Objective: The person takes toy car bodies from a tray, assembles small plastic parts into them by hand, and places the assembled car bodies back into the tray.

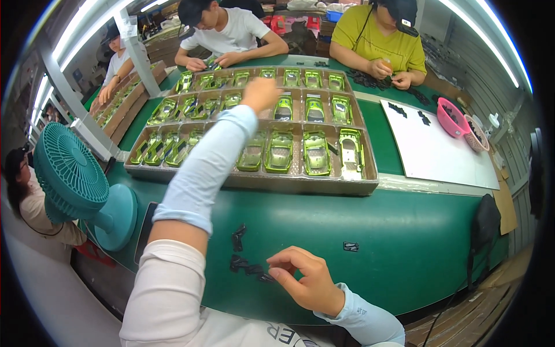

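The right hand (309, 280), on the near side of the partitioned tray (248, 184), curls thumb and forefinger toward each other beside a trail of small black parts (253, 269); whether its grip pinches one, I cannot tell. The left hand (260, 93) is over the tray's middle row, fingertips hidden, so its grip cannot be read either. Lime-green toy car shells (279, 151) sit in the tray's compartments.

The left forearm's pale blue sleeve (203, 162) crosses the tray's near row; dipping lower, it could drag or scuff shells there. A careless sweep of the right hand could scatter the black parts, since they lie loose on the green tabletop (404, 231). The lone black part (351, 246), also near-side of the tray, seems easy to overlook.

As for writing, large dark letters show on the wearer's white shirt (248, 329), nearer than the tray. Beyond the tray, a yellow-green T-shirt (378, 43) bears a line too small to read, and the dark cap (400, 10) above it a small white label. I can make out no brand.
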A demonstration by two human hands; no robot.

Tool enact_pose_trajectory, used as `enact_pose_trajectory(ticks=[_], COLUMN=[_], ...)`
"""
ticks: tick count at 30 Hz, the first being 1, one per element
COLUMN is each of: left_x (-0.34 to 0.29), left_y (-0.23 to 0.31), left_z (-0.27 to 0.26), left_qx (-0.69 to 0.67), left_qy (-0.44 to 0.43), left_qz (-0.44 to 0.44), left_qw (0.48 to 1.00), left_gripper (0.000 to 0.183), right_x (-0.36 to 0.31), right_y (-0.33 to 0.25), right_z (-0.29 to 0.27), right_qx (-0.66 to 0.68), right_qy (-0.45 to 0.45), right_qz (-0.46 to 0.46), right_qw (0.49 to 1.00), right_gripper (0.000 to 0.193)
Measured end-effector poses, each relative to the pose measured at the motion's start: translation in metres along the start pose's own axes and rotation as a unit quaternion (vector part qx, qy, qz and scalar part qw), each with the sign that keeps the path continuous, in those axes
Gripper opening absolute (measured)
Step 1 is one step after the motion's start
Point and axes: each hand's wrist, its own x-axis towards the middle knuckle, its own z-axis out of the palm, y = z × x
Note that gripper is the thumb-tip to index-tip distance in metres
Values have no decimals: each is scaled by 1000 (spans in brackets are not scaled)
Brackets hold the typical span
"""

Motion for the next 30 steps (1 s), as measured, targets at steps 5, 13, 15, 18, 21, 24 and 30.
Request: enact_pose_trajectory(ticks=[5,13,15,18,21,24,30], left_x=[4,29,20,9,-22,-103,-253], left_y=[43,4,18,14,1,31,65], left_z=[52,38,13,-30,-64,-86,-130], left_qx=[75,-239,-478,-665,-809,-883,-897], left_qy=[-5,-8,-17,14,-43,-168,-228], left_qz=[-73,-207,-235,-254,-211,-145,-229], left_qw=[995,949,846,702,547,414,301], left_gripper=[29,27,27,28,27,31,55], right_x=[15,18,13,19,25,21,31], right_y=[19,29,30,40,39,39,12], right_z=[-10,-105,-117,-110,-100,-105,-81], right_qx=[-173,-490,-464,-450,-444,-380,-25], right_qy=[28,-20,-42,-84,-120,-67,142], right_qz=[-65,45,91,168,174,123,-46], right_qw=[982,871,880,873,871,914,988], right_gripper=[11,9,10,11,20,18,12])
